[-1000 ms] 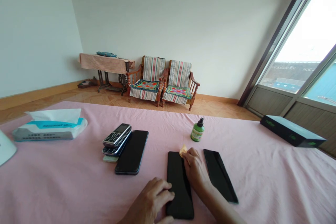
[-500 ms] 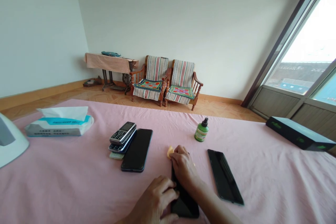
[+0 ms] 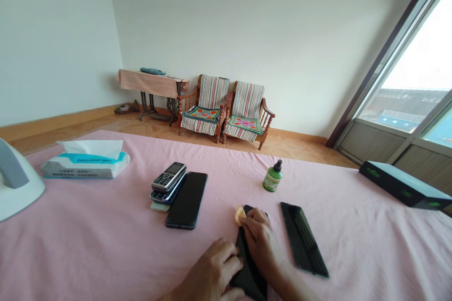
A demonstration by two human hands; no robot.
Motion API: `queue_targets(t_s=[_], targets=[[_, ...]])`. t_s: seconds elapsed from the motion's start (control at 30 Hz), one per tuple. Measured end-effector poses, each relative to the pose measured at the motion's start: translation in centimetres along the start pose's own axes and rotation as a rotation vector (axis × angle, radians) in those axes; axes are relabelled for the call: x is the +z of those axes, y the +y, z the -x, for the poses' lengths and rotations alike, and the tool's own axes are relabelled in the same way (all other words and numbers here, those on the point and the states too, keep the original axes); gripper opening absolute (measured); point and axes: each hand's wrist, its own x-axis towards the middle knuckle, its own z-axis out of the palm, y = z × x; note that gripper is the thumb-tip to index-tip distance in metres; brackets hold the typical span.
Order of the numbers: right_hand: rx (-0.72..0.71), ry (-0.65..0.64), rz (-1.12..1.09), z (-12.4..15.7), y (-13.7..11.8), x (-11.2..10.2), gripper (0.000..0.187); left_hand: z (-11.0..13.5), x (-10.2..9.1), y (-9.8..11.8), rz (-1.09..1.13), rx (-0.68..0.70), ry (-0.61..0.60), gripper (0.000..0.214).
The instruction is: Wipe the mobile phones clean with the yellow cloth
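Note:
A black smartphone (image 3: pixel 251 278) lies on the pink cloth in front of me, partly covered by both hands. My left hand (image 3: pixel 216 268) holds it by its left edge near the lower end, fingers curled over the side. My right hand (image 3: pixel 262 237) is closed on a small yellowish wiping cloth (image 3: pixel 239 216), pressed against the upper part of the screen. To the right lies a second black phone (image 3: pixel 304 240). On the left are another black smartphone (image 3: pixel 187 200) and a stack of keypad phones (image 3: pixel 168 177). A green spray bottle (image 3: pixel 273 177) stands beyond my right hand.
The pink tablecloth (image 3: pixel 116 244) covers the surface. A tissue pack (image 3: pixel 86 165) and a white-grey rounded object (image 3: pixel 19 188) are at the left, a black box (image 3: pixel 402 183) at the far right. Two wooden armchairs (image 3: pixel 243 113) stand by the wall.
My right hand and the wiping cloth have shifted slightly right and down, and the phone's top end now shows. The left hand stays on the phone's edge. The view has turned slightly.

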Motion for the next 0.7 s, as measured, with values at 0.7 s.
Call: queue_targets(t_s=[0.7], targets=[[0.19, 0.077, -0.188, 3.0, -0.1, -2.4, 0.019, 0.1, 1.0, -0.3, -0.136, 0.082, 0.01, 0.039]])
